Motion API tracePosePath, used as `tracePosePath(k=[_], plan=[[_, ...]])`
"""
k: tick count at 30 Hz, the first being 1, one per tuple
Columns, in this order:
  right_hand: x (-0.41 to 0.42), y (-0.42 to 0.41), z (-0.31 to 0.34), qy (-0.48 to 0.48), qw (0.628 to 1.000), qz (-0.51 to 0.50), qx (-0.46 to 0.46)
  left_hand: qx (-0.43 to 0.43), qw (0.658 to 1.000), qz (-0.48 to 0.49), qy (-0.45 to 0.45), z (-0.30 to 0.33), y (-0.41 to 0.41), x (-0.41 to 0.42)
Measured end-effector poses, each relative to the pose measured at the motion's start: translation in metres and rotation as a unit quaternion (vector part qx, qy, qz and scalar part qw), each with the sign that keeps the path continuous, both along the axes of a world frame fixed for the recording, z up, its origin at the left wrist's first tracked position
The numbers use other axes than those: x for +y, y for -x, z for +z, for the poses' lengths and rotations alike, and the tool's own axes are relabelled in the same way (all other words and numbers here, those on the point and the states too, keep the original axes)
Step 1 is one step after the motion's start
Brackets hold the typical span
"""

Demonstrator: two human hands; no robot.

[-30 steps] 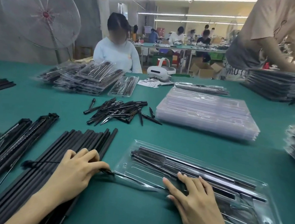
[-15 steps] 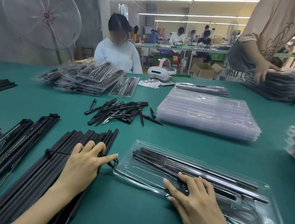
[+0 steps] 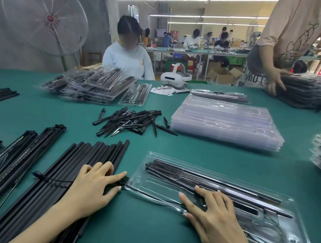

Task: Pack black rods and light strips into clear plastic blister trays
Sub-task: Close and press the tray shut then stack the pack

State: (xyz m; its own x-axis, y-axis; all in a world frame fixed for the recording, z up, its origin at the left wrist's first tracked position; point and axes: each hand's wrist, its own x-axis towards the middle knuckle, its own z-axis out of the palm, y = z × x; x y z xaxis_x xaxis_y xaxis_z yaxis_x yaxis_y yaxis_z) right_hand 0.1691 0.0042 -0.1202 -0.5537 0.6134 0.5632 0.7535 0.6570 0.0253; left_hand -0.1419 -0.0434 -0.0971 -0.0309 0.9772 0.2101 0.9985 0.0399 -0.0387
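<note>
Two hands are down on the green counter (image 3: 162,237) in front of you. Your left hand (image 3: 93,189) lies on the near end of the rods (image 3: 65,172), a flat row of black rods running away to the upper right; its thumb and forefinger are pinched on a thin black cable (image 3: 122,182) right at the left edge of the tray (image 3: 160,189). A stretch of that cable trails leftward across the rods. Your right hand (image 3: 216,223) rests flat on the near rim of the tray with fingers spread and gripping nothing, fingertips touching the dark pieces already seated in it. The tray is clear plastic and lies at a slant, its left end just beside your left hand; long black rods fill its far channels and coiled wire sits in the right-hand pocket.

Left of the rods lie light strips (image 3: 11,156) in black sleeves. Farther back, a loose heap of spikes (image 3: 131,121) sits mid-counter, with a stack of empty trays (image 3: 227,123) to its right and packed trays (image 3: 94,83) behind it. Another person (image 3: 296,43) at the far right has both hands on a dark stack.
</note>
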Motion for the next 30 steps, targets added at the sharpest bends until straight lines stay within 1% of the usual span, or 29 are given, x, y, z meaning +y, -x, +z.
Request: tracePosePath(k=[1,4,7,9,11,16,19,21,23,30], plan=[[0.0,0.0,0.0,0.004,1.0,-0.001,-0.002,-0.006,1.0,0.001,0.005,-0.002,0.001,0.0],[-0.002,-0.001,0.001,0.011,1.0,-0.002,-0.001,-0.017,0.999,-0.026,-0.023,0.002,-0.005,0.003],[-0.002,-0.001,0.001,0.013,1.0,-0.003,0.001,-0.045,0.991,-0.086,-0.097,0.006,-0.007,0.004],[-0.002,-0.001,0.001,0.019,1.0,-0.003,0.0,-0.072,0.985,-0.096,-0.121,0.005,-0.003,0.004],[-0.002,-0.001,0.0,0.024,1.0,-0.004,-0.003,-0.091,0.985,-0.09,-0.119,0.005,0.0,0.004],[-0.001,-0.002,0.0,0.029,1.0,0.001,0.002,-0.068,0.991,-0.069,-0.098,0.006,-0.002,0.013],[-0.001,-0.002,0.0,0.031,1.0,0.001,0.001,-0.123,0.991,-0.038,-0.047,0.007,-0.003,0.02],[-0.001,-0.002,0.001,0.034,0.999,0.0,-0.002,-0.14,0.989,-0.037,-0.025,0.009,-0.001,0.022],[-0.002,-0.003,0.001,0.04,0.999,-0.002,-0.003,-0.123,0.991,-0.043,-0.018,0.011,0.001,0.023],[-0.001,-0.005,0.001,0.048,0.999,0.011,0.003,-0.014,0.999,-0.039,-0.014,0.026,0.001,0.023]])
